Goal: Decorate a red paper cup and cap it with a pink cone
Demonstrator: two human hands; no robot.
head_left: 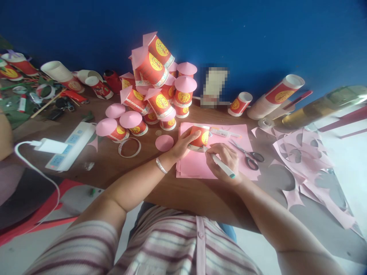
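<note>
My left hand [183, 146] is closed around a red paper cup [204, 136] with a yellow round emblem, tilted on its side above a stack of pink paper sheets [197, 168]. A white marker [223, 165] with a teal end is gripped in my right hand [228, 157], its tip at the cup's lower rim. Just behind the cup, another white pen-like item [220, 132] lies on the sheets. Black-handled scissors [249, 156] rest on the right of the stack. A pink paper disc [164, 143] lies left of it, near a cut cup ring [129, 148].
Several red cups with pink cone roofs [160, 101] are piled at the back. Stacked cups [275, 95] lean at the back right, near a bottle [323, 103]. Pink paper scraps [312, 164] cover the right side. A power strip [70, 147] with a white cable sits left.
</note>
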